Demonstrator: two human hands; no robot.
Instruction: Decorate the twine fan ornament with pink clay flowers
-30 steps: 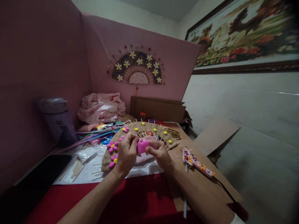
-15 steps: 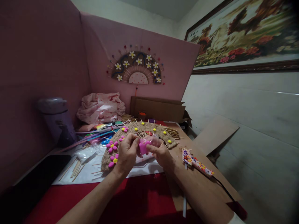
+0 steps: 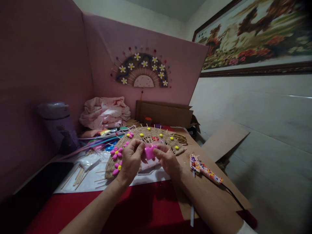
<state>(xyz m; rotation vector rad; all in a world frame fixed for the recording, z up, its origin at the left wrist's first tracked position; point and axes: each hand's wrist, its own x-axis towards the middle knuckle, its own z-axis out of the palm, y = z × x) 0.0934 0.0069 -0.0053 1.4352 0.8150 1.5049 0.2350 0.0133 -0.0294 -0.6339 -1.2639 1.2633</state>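
My left hand [image 3: 131, 159] and my right hand [image 3: 167, 159] meet above the table, both pinching a small bright pink lump [image 3: 149, 151] that looks like soft clay in a clear wrap. Under them lies a woven straw half-circle fan [image 3: 161, 135] stuck with thin sticks, pink flowers [image 3: 116, 152] and yellow dots. The fingers of both hands are curled onto the lump.
A finished fan [image 3: 142, 71] hangs on the pink back board. A patterned glue gun [image 3: 204, 170] with a black cord lies to the right on cardboard. At left are a grey jug [image 3: 57, 125], a pink cloth heap [image 3: 105, 112], coloured strips, loose sticks [image 3: 78, 175] and a dark phone [image 3: 36, 185].
Both hands have lifted slightly and drawn closer together on the pink lump; the lump has turned a little between the fingers. Nothing else has moved.
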